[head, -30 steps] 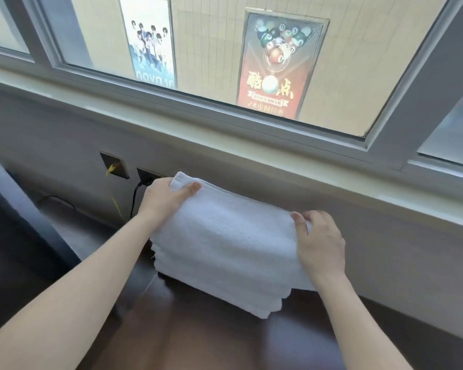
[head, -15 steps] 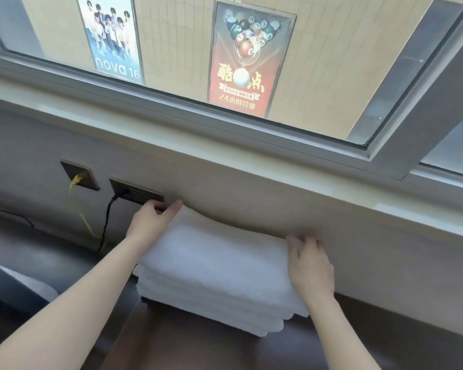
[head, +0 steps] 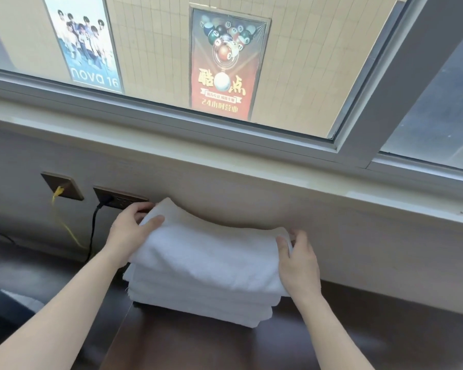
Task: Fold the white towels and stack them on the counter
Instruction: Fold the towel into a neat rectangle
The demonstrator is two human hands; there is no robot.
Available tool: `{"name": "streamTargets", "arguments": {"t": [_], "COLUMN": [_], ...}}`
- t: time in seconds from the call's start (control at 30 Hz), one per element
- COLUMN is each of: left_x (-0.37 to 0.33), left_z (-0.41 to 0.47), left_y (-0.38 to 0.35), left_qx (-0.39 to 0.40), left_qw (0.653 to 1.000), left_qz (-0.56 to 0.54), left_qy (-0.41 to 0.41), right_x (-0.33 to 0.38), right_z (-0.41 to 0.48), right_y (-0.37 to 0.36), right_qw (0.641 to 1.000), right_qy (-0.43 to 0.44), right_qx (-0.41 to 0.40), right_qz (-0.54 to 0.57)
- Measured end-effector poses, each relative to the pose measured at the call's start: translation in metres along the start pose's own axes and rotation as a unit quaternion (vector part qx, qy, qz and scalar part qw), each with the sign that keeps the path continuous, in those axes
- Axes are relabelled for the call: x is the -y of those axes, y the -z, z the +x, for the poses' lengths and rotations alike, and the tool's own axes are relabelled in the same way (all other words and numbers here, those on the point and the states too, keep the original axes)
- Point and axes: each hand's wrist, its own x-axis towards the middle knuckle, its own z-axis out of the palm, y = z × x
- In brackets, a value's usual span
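My left hand (head: 129, 231) pinches the left end of the towel (head: 206, 252), thumb on top, fingers curled behind its far corner. My right hand (head: 298, 263) grips the right end, thumb over, fingers tucked round the edge. Between them the towel lies atop the stack (head: 198, 303) on the counter (head: 198, 343); a socket (head: 121, 200) sits just beyond my left fingers.

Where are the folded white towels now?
Head view, centre: the white towel stack sits on the dark counter against the wall below the window sill, left hand at its left end, right hand at its right.
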Motion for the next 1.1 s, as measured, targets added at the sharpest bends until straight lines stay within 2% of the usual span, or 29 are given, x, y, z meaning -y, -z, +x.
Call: {"name": "streamTargets", "arguments": {"t": [0.07,0.17,0.23,0.33,0.4,0.5,0.67,0.87,0.97,1.1], "left_x": [0.006,0.016,0.018,0.015,0.01,0.0,-0.011,0.016,0.014,0.015], "left_z": [-0.002,-0.011,-0.013,-0.009,-0.002,0.001,0.004,0.011,0.01,0.002], "left_y": [0.0,-0.005,-0.009,-0.01,-0.01,-0.01,-0.014,-0.021,-0.016,-0.006], "left_qx": [-0.013,-0.027,-0.051,-0.052,-0.053,-0.057,-0.113,-0.083,-0.083,-0.067], "left_qw": [0.999,0.996,0.993,0.988,0.991,0.995,0.993,0.988,0.983,0.983], "left_qz": [0.04,0.086,0.108,0.142,0.121,0.078,0.012,0.125,0.155,0.167], "left_qy": [-0.004,0.003,0.004,0.029,0.033,-0.004,-0.041,0.026,0.055,0.041], "right_x": [-0.003,-0.012,-0.013,-0.01,-0.006,0.002,0.009,-0.01,-0.008,-0.004], "right_z": [0.003,0.0,0.001,0.011,0.021,0.027,0.028,0.032,0.031,0.017], "right_y": [0.0,-0.009,-0.011,-0.007,-0.006,-0.008,-0.005,-0.022,-0.014,-0.011], "right_qw": [1.0,0.994,0.991,0.993,0.995,0.997,0.997,0.996,0.995,0.994], "right_qy": [-0.026,-0.068,-0.081,-0.088,-0.08,-0.056,-0.017,-0.079,-0.091,-0.088], "right_qx": [0.007,0.078,0.094,0.066,0.049,0.056,-0.014,0.037,0.027,0.036], "right_qz": [-0.007,-0.043,-0.043,-0.031,-0.016,0.013,0.079,0.014,-0.005,-0.06]}}
